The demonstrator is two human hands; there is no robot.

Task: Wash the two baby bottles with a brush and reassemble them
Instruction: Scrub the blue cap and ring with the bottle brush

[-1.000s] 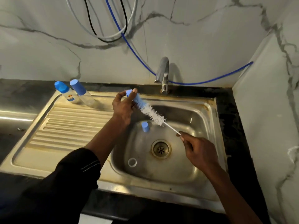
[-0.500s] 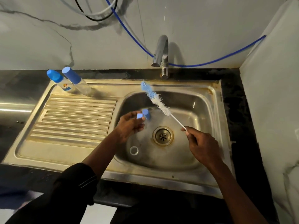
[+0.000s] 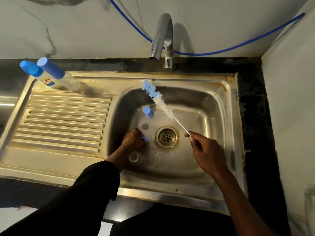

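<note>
Two clear baby bottles with blue caps [image 3: 51, 74] stand at the back left of the draining board. My right hand [image 3: 206, 152] pinches the thin wire handle of a blue-and-white bottle brush [image 3: 158, 97], which slants up over the sink basin [image 3: 213, 106]. My left hand [image 3: 134, 142] is low in the basin, left of the drain [image 3: 167, 137], with its fingers curled around a small blue part [image 3: 144, 138]. Another blue cap [image 3: 148, 111] stands on the basin floor. A clear ring [image 3: 133, 157] lies just below my left hand.
A chrome tap [image 3: 162, 36] rises behind the basin, with a blue hose [image 3: 238, 46] running along the wall. The ribbed draining board [image 3: 64, 120] fills the left side. A white wall panel [image 3: 289, 99] closes off the right.
My left hand let go of the brush tip, dropped into the basin and now holds a small blue part near the drain. The brush stays in my right hand.
</note>
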